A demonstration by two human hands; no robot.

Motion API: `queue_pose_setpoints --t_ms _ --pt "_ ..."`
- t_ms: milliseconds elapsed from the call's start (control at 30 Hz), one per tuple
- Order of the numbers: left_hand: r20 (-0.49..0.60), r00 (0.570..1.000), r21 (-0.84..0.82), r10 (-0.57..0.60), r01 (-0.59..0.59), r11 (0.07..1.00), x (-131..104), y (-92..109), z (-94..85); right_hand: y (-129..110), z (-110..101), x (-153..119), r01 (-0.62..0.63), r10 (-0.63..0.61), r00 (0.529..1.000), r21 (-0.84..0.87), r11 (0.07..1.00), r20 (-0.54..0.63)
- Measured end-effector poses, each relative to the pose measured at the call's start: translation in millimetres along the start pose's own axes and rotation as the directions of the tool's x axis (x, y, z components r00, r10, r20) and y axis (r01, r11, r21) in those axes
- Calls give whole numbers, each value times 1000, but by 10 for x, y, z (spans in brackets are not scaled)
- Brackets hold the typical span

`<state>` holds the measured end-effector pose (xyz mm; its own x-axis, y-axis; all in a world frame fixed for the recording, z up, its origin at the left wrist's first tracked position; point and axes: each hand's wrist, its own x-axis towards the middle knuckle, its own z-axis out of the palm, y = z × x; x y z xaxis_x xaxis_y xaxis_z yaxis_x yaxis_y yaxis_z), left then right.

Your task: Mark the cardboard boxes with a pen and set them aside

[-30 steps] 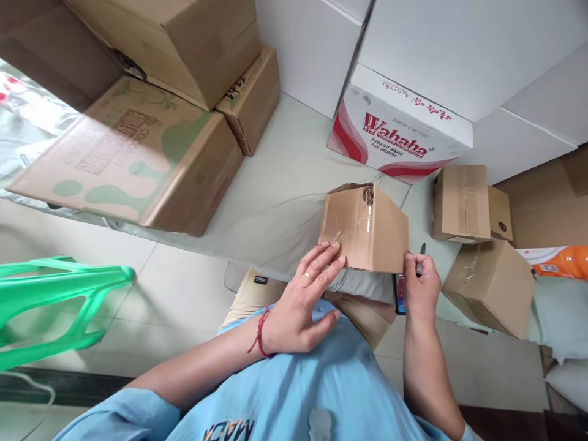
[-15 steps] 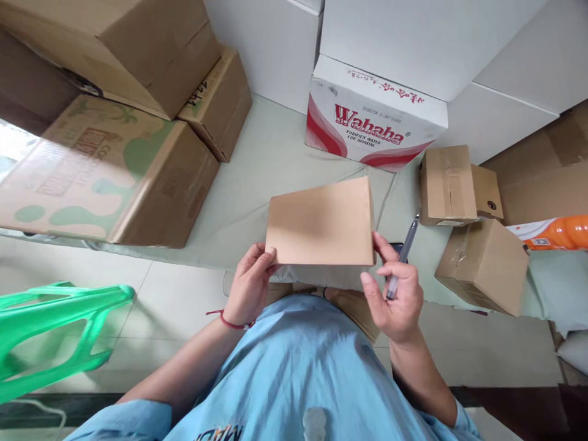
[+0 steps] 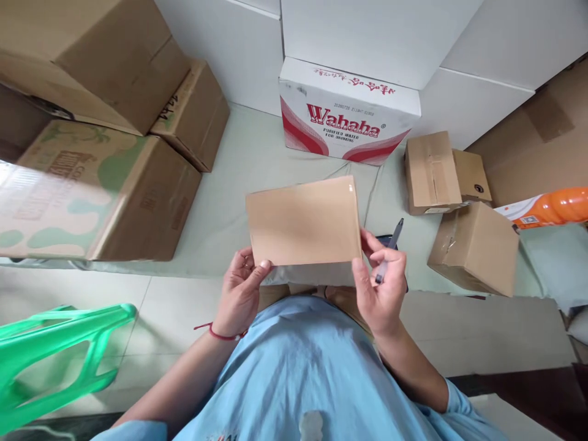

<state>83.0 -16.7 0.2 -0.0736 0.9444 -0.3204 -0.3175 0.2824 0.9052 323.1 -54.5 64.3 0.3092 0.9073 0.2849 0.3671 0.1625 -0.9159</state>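
The smooth brown cardboard box (image 3: 304, 223) is between my hands, in front of my body at the near edge of a pale green cloth-covered surface (image 3: 257, 141), a plain broad face turned up to me. My left hand (image 3: 239, 291) is clamped on its lower left corner, thumb on the face and fingers behind; a red cord bracelet (image 3: 225, 335) circles that wrist. My right hand (image 3: 382, 288) takes the lower right corner with thumb and fingertips, and the same fingers are closed around a slim dark grey pen (image 3: 399, 229), its upper end pointing away from me. Behind that hand lies a dark flat object (image 3: 384, 239), mostly hidden.

Beyond the box stands a white and red Wahaba-style printed water carton (image 3: 351, 119). To its right sit a taped brown carton (image 3: 434, 171), a smaller brown box (image 3: 473, 174) touching it, and a tilted brown carton (image 3: 478, 248) nearer me, beside an orange-and-white item (image 3: 563, 205). Large brown cartons are stacked at left, including a green-patterned one (image 3: 147, 205). Below them, on the tiled floor, is a bright green plastic stool (image 3: 103, 343).
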Motion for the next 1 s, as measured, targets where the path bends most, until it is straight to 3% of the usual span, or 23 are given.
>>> queue_pose_setpoints --t_ms 167,333,533,700,800,867,1000 --pt "39 955 142 293 -296 945 -58 -49 107 322 -64 116 -235 250 954 101 967 -166" --pt "60 875 219 481 -482 848 -131 48 136 539 -83 118 -327 389 902 291 899 -186" --pt "165 708 275 686 -701 657 -105 141 61 519 -243 131 -386 487 871 523 760 -63" --pt "293 597 360 747 -793 492 -64 78 -8 483 -433 141 -380 482 871 496 781 -92" --pt "303 617 321 727 -784 531 -60 69 17 524 -487 131 -363 460 881 465 808 -113" --pt "288 688 245 667 -726 643 -67 100 46 554 -485 115 -355 445 888 446 821 -112" --pt "224 844 -8 488 -499 867 -45 244 84 577 -416 44 -361 433 898 434 825 -76"
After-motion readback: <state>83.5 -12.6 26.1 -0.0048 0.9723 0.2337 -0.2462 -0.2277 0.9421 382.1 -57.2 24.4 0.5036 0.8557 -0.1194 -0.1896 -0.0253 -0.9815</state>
